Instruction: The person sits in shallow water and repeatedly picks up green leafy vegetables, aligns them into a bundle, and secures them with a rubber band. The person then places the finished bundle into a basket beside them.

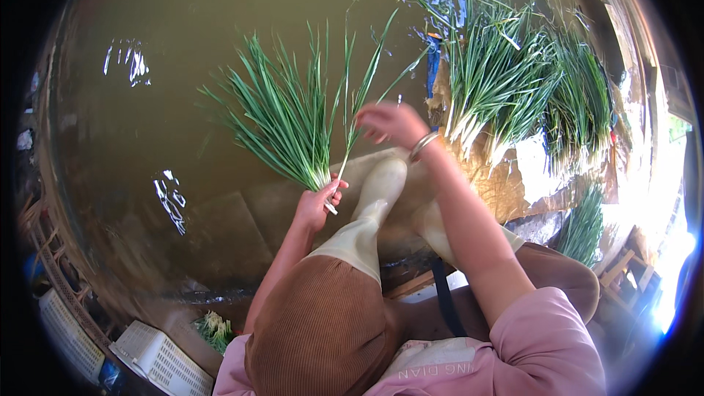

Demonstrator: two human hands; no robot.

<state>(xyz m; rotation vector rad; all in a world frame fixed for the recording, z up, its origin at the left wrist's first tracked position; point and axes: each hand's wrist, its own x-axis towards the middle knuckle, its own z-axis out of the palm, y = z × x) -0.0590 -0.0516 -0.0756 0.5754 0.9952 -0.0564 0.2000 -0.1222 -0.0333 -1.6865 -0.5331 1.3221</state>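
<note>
My left hand (316,206) grips a bunch of spring onions (291,121) by its white root ends, with the green leaves fanned out over brown water. One separate stalk (347,143) stands apart at the right side of this bunch, its base at my left fingertips. My right hand (393,124), blurred and wearing a bangle (423,147) at the wrist, hovers beside that stalk's leaves. Its fingers are loosely bent and apart, and I see nothing held in them. Part of a leaf passes behind this hand.
Several spring onion bunches (495,77) lie at right on a wet brown sheet (489,176). Pale rubber boots (382,187) stand in the water (165,104) before me. White plastic baskets (165,363) and more greens (214,330) are at lower left. A wooden edge (621,33) borders the right side.
</note>
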